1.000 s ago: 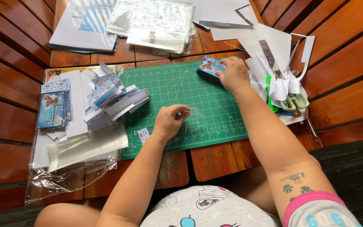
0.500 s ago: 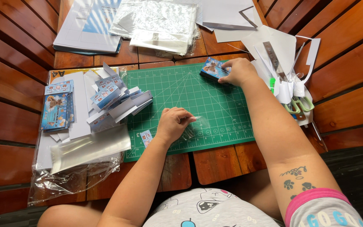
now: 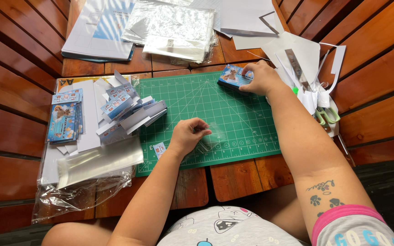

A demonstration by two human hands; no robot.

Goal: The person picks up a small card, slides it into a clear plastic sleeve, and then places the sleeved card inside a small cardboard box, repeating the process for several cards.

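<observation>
A green cutting mat (image 3: pixel 197 102) lies on a slatted wooden table. My left hand (image 3: pixel 188 135) rests on the mat's near part, fingers pinched on a small clear plastic sleeve (image 3: pixel 211 136). My right hand (image 3: pixel 261 77) reaches to the mat's far right corner and grips a small stack of blue printed cards (image 3: pixel 232 76). One tiny printed sticker (image 3: pixel 159 148) lies on the mat near my left wrist.
Left of the mat lie folded blue-and-white paper boxes (image 3: pixel 126 111), a pile of blue cards (image 3: pixel 64 118) and clear plastic bags (image 3: pixel 94 166). Printed sheets (image 3: pixel 101 29) and shiny sleeves (image 3: pixel 174 27) sit at the back. White paper scraps, a metal ruler (image 3: pixel 296 66) and green scissors (image 3: pixel 324 116) lie at right.
My right hand has shifted slightly on the stack of cards at the mat's corner. My left hand stays on the mat with the clear sleeve.
</observation>
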